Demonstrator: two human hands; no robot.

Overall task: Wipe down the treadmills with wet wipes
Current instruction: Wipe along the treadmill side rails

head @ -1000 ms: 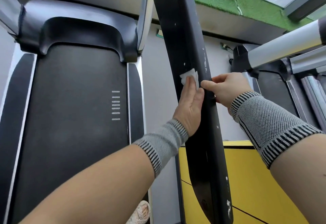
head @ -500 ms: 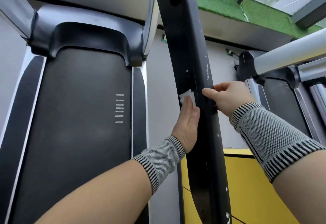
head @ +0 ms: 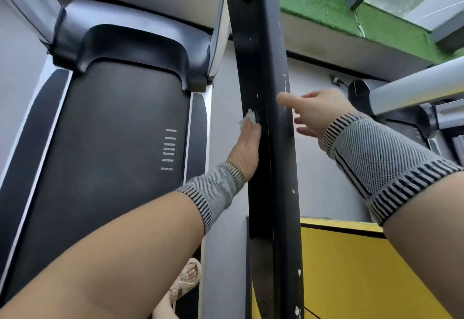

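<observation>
Black treadmill upright (head: 266, 143): runs top to bottom through centre frame, paint chipped in white flecks. Wet wipe (head: 248, 119): white, crumpled, centre frame, pressed to the upright's left face. Left hand (head: 247, 150): fingers straight, flat against the upright, pressing the wipe under its fingertips. Right hand (head: 316, 114): right of the upright, blurred, fingers loosely spread, holding nothing. Treadmill belt (head: 108, 143): dark, left half of frame. Yellow panel (head: 351, 273): lower right.

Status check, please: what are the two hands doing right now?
Left hand flat, pressing wipe on black rail. Right hand open, blurred, beside rail. Nothing in the way.
</observation>
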